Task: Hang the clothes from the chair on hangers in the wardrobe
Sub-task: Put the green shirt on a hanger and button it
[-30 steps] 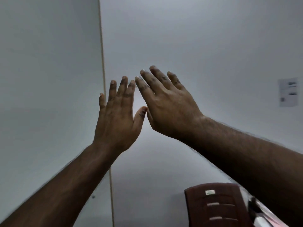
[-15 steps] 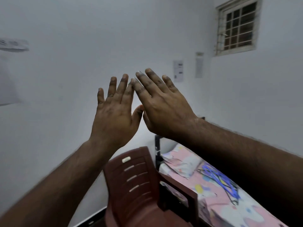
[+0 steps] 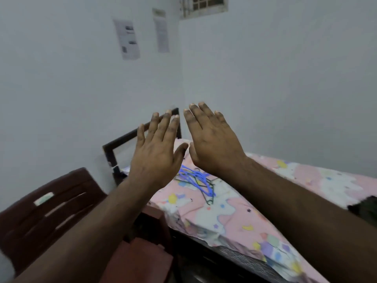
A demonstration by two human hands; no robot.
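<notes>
My left hand [image 3: 157, 152] and my right hand [image 3: 212, 141] are raised side by side in front of me, backs toward me, fingers straight, holding nothing. Below them a tangle of blue and dark hangers [image 3: 199, 180] lies on the bed's pink patterned sheet [image 3: 230, 211]. A dark red plastic chair [image 3: 51, 209] stands at the lower left, next to the bed, partly hidden by my left forearm. I see no clothes on the visible part of the chair. The wardrobe is out of view.
The bed's dark headboard frame [image 3: 114, 146] stands against the white wall. Two paper notices [image 3: 127, 38] hang on that wall, and a barred window [image 3: 206, 5] sits at the top. A dark object [image 3: 365, 207] lies at the sheet's right edge.
My view has swung right and down from a plain white panel to the chair and bed. Both hands stay raised and empty, now lower in view and slightly apart.
</notes>
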